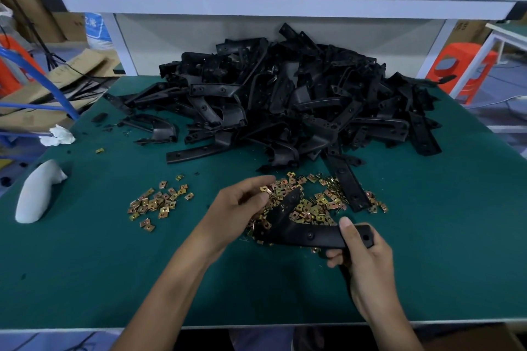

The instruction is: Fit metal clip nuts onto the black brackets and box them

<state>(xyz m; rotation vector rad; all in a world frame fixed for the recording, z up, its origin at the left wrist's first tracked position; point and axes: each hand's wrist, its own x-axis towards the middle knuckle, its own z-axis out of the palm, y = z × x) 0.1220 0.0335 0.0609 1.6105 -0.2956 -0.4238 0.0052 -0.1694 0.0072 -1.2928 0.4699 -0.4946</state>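
the right grip [362, 253] clasps the right end of a black bracket [302, 234], thumb on top and fingers curled beneath. the bracket sits low over the near middle of the green counter [114, 265], its other arm angled far-left across the large pile of clip nuts [316, 205]. the left grip [242, 204] is beside that arm with fingers curled; whether it pinches a nut i cannot tell. a smaller pile of clip nuts [158, 202] lies to the left, with 1 stray nut [99, 150] beyond it. the heap of brackets [285, 100] fills the far side. a pale rounded object [34, 194] rests near the left edge.
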